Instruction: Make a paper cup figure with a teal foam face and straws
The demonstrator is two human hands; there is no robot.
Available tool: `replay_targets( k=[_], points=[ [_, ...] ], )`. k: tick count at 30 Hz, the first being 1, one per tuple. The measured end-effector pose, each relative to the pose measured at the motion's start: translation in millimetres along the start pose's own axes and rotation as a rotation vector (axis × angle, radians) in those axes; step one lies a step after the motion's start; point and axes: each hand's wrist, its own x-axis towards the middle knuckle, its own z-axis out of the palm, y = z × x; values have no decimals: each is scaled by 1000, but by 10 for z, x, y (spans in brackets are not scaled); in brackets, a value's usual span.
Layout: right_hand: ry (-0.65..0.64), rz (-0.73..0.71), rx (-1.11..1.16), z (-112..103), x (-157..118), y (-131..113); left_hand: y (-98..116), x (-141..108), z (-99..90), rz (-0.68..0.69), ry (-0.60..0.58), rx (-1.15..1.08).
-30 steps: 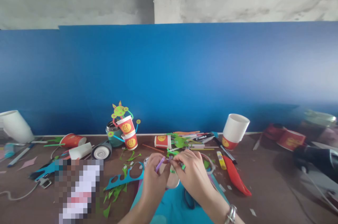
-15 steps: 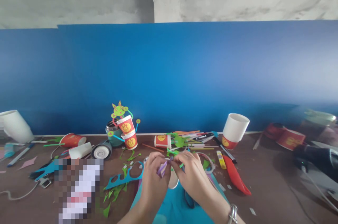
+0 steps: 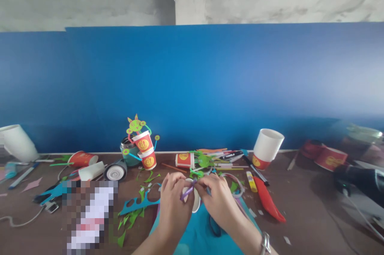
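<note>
Both hands meet over a white-rimmed paper cup [image 3: 196,202] at the front middle. Fingers of my left hand [image 3: 176,203] are closed on a purple straw [image 3: 188,191], which slants between the two hands. My right hand [image 3: 220,201] pinches at the straw's upper end, its fingertips close to those of the left; a silver bracelet is on that wrist. Beneath the hands lies a turquoise sheet [image 3: 199,233]. Just behind them, a red cup [image 3: 184,160] lies on its side beside a green paper cutout [image 3: 205,160].
Two stacked cups with a green paper figure [image 3: 143,143] stand back left. Green and blue scraps [image 3: 139,205] lie left of the hands. At the right are a glue stick [image 3: 251,181], a red pouch-like item [image 3: 268,201] and stacked white cups [image 3: 267,145].
The purple straw now shows more plainly and at a changed angle. The fingers have shifted slightly, and more of the cup's opening shows between the hands.
</note>
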Motion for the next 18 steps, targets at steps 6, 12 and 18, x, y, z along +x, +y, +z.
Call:
replay_targets(
  k=[6,12,18],
  points=[
    [89,48,-44,79,-46,-42,37,-9,-32,83,-8,105],
    [159,10,-34,120,-85,-81,32,-43,-34,54,-21,63],
    [204,-32,2,159,-45,-34,-10,12,27,-98,-52,-80]
  ],
)
